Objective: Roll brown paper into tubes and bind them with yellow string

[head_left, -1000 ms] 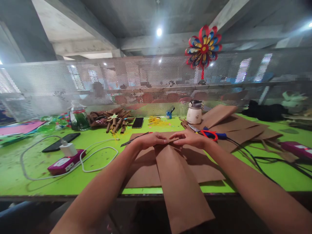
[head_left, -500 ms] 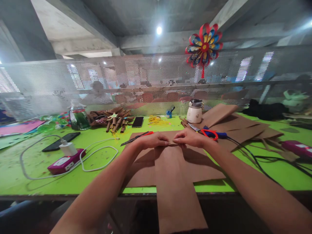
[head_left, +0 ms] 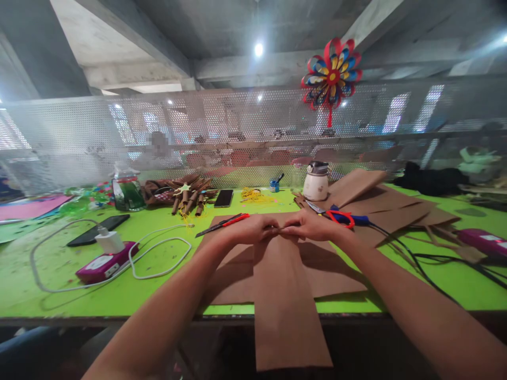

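1. Pinching the far edge of the brown paper strip (head_left: 285, 301), your left hand (head_left: 259, 228) and right hand (head_left: 307, 224) are clamping it between thumbs and fingers, the fingertips of the two nearly meeting.
2. From your hands, the strip is running straight back toward you, its long axis pointing at you and its near end hanging past the front of the green tabletop (head_left: 119, 301).
3. Neither hand is sitting clearly nearer; both are flanking that far edge, and your fingers are hiding whether it is folded there.
4. Beneath the strip, wider brown paper sheets (head_left: 237, 285) are lying on the tabletop.
5. A red-handled black cutting tool (head_left: 229, 221) is resting just beyond your left wrist; scissors (head_left: 332, 214) are lying just beyond your right.
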{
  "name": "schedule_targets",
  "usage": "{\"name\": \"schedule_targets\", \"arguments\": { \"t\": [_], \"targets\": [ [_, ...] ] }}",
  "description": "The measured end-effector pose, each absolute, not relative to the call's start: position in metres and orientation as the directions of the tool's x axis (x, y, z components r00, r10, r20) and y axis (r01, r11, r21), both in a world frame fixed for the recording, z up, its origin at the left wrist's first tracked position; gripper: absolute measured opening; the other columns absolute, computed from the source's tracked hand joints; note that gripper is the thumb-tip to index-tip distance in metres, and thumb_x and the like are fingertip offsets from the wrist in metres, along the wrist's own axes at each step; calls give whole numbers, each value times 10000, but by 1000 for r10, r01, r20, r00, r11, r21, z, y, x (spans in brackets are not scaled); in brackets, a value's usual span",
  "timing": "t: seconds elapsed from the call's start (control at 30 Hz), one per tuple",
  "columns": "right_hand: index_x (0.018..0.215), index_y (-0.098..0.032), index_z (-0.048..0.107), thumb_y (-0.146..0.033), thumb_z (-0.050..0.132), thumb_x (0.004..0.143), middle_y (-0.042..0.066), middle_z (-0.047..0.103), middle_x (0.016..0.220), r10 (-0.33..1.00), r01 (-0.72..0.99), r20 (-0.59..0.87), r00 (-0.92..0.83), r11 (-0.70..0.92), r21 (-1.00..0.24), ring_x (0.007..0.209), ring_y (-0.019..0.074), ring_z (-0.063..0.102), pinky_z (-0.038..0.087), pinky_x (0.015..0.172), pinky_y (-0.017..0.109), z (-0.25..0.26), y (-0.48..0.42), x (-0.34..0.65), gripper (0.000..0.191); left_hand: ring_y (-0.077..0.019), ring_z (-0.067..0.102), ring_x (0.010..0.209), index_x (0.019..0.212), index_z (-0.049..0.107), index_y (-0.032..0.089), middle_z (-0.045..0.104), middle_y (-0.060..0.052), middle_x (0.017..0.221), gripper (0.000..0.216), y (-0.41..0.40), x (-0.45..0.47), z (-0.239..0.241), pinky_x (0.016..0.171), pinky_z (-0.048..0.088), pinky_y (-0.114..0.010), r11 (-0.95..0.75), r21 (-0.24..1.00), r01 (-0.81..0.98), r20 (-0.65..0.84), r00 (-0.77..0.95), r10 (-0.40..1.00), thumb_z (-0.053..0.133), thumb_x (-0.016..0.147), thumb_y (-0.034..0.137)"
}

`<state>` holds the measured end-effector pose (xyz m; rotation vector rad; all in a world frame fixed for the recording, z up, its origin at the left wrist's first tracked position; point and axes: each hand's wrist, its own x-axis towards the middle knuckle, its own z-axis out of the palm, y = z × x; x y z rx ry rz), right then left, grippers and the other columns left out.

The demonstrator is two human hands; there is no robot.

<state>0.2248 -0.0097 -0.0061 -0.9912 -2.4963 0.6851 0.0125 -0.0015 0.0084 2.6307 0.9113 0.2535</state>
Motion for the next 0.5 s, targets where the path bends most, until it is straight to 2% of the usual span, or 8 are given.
{"name": "schedule_targets", "arguments": {
  "t": [0.13, 0.3, 0.5],
  "targets": [
    [645, -134, 626, -458, 492, 843, -13, 512, 514, 689, 490, 134, -712, 624, -608, 480, 79, 419, 309, 482, 214, -4, -8, 228, 403, -114, 466, 690, 919, 631, 154, 608, -19, 801, 261, 0, 13, 7, 633, 348, -208, -746, 359, 561, 54, 785, 617, 438, 880, 325],
    [681, -125, 637, -497, 539, 808, -13, 507, 519, 699, 436, 92, -709, 537, -722, 462, 68, 409, 289, 451, 204, -6, -7, 229, 405, -122, 496, 730, 954, 632, 160, 624, -27, 846, 253, 2, 12, 6, 653, 363, -212, -750, 363, 552, 67, 788, 612, 450, 877, 318],
    [680, -120, 636, -521, 560, 785, -19, 490, 498, 711, 453, 29, -703, 478, -753, 441, 61, 387, 257, 422, 196, -15, -1, 230, 422, -110, 501, 676, 942, 656, 164, 641, -12, 773, 229, 1, 14, 3, 611, 353, -199, -743, 362, 563, 49, 784, 619, 491, 859, 299]
  ]
}}
